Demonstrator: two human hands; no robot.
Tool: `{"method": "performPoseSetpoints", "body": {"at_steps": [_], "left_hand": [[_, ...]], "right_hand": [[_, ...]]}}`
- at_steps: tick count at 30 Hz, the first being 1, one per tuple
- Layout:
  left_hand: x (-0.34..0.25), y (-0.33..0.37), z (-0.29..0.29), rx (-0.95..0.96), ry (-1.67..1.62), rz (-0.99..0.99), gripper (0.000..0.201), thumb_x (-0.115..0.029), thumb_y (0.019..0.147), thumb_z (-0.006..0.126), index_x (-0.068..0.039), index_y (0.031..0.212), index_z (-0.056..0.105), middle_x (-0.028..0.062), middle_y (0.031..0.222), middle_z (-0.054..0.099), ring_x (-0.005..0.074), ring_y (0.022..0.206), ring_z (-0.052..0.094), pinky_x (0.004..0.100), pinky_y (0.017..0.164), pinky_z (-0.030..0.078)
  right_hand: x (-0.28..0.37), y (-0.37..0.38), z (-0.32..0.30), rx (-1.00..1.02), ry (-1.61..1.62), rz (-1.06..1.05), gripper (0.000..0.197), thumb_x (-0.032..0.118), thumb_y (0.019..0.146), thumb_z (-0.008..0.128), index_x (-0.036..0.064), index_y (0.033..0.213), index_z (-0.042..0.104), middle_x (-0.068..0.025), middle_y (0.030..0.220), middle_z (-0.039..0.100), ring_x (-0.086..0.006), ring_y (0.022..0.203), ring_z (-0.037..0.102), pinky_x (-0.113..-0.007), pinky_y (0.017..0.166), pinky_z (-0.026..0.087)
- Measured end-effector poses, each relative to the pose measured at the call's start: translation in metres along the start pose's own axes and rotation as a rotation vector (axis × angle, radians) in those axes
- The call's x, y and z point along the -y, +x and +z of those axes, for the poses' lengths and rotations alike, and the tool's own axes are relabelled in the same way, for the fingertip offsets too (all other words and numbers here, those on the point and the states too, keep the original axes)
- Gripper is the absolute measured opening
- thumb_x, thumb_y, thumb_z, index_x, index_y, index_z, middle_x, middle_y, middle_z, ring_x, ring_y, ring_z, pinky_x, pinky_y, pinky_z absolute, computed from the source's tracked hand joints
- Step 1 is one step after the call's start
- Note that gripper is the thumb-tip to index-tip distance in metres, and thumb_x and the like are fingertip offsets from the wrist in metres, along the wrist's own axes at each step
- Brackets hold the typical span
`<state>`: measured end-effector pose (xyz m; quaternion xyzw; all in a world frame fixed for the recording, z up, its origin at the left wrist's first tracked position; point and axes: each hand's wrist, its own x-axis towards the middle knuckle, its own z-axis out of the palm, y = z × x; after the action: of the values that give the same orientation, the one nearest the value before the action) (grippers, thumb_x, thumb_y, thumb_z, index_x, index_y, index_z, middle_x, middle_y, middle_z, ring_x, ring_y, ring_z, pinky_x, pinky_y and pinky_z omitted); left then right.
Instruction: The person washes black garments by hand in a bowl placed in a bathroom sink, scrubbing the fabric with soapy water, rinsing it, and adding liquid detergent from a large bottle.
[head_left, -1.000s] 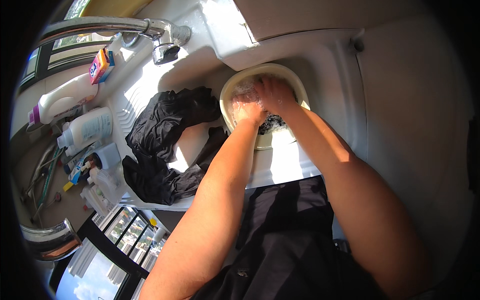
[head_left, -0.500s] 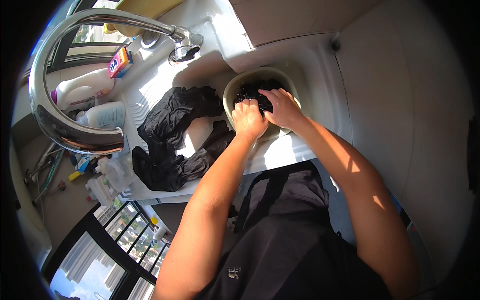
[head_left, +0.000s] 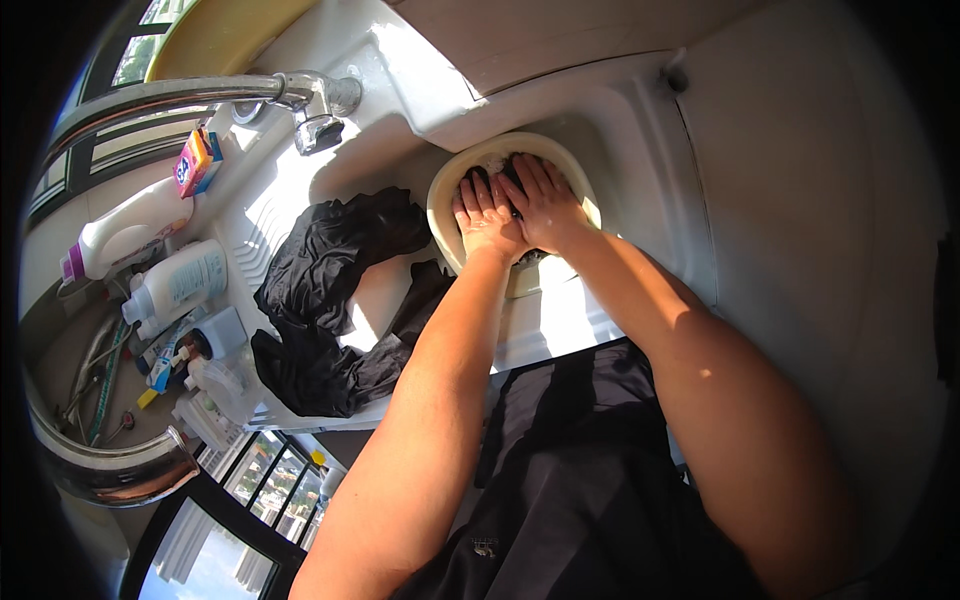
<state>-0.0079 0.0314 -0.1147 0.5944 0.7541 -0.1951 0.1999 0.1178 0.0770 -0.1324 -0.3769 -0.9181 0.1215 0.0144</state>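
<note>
Two bare hands reach into a cream basin at twelve o'clock, set in a white sink. Dark wet cloth lies inside the basin, mostly covered by the palms, with a little white foam at its far edge. The left hand presses down with its fingers straight and only narrowly parted. The right hand lies close beside it, its fingers stretched out and spread a little wider; neither is curled round the cloth.

At nine o'clock a black garment lies crumpled across the sink, its folds reaching near the basin and over ridges moulded into the white surface. Sunlight falls in bright patches on the sink's front edge and ridges. A chrome tap stands at eleven, its long spout curving round to eight. At ten sits an orange and blue box; just below it are a white bottle with a purple cap and a second white bottle. A plain pale wall fills three o'clock, and a dark-framed window shows buildings and sky between seven and eight
</note>
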Motion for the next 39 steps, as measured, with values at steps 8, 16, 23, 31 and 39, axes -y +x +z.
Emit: {"method": "performPoseSetpoints", "body": {"at_steps": [8, 16, 23, 31, 39], "left_hand": [[0.019, -0.001, 0.022, 0.17, -0.011, 0.052, 0.092, -0.051, 0.099, 0.05, -0.013, 0.174, 0.013, 0.0193, 0.18, 0.004, 0.046, 0.165, -0.006, 0.0636, 0.131, -0.001], [0.025, -0.003, -0.03, 0.301, -0.139, 0.146, 0.099, -0.049, 0.094, 0.069, -0.014, 0.172, 0.02, 0.017, 0.179, 0.014, 0.0422, 0.165, 0.007, 0.0546, 0.133, 0.014], [0.058, -0.046, -0.13, -0.103, -1.278, 0.022, 0.049, -0.027, 0.105, 0.07, 0.005, 0.142, 0.063, 0.0178, 0.129, 0.074, 0.0207, 0.117, 0.071, 0.0324, 0.1, 0.055], [0.005, -0.175, -0.207, -0.736, -1.519, 0.348, 0.046, -0.017, 0.106, 0.061, 0.002, 0.148, 0.056, 0.0185, 0.141, 0.065, 0.0237, 0.116, 0.069, 0.0331, 0.102, 0.055], [0.041, -0.158, -0.126, -0.047, -0.896, 0.089, 0.094, -0.054, 0.095, 0.071, -0.004, 0.165, 0.034, 0.0281, 0.173, 0.026, 0.0432, 0.158, 0.032, 0.0512, 0.129, 0.029]], "right_hand": [[0.015, 0.022, -0.029, 0.554, -0.063, -0.046, 0.089, 0.06, 0.1, 0.052, 0.0166, 0.172, 0.025, -0.0183, 0.18, 0.014, -0.0365, 0.167, 0.004, -0.053, 0.134, -0.003], [0.005, 0.025, -0.019, 0.571, 0.381, 0.178, 0.058, 0.035, 0.1, 0.05, 0.0131, 0.154, 0.055, -0.0179, 0.165, 0.043, -0.0348, 0.156, 0.033, -0.047, 0.129, 0.023], [0.025, 0.032, -0.117, -0.103, 1.193, 0.492, 0.043, 0.033, 0.104, 0.055, -0.0023, 0.119, 0.074, -0.0232, 0.115, 0.077, -0.038, 0.112, 0.073, -0.044, 0.097, 0.053], [0.106, -0.027, -0.27, -0.381, 1.684, 0.234, 0.045, 0.014, 0.11, 0.052, -0.0048, 0.15, 0.057, -0.0175, 0.145, 0.064, -0.0228, 0.129, 0.063, -0.036, 0.114, 0.047], [0.031, -0.076, -0.184, 0.021, 0.905, 0.452, 0.063, 0.034, 0.105, 0.064, -0.0025, 0.155, 0.053, -0.0218, 0.158, 0.054, -0.0321, 0.145, 0.055, -0.041, 0.12, 0.041]]}}
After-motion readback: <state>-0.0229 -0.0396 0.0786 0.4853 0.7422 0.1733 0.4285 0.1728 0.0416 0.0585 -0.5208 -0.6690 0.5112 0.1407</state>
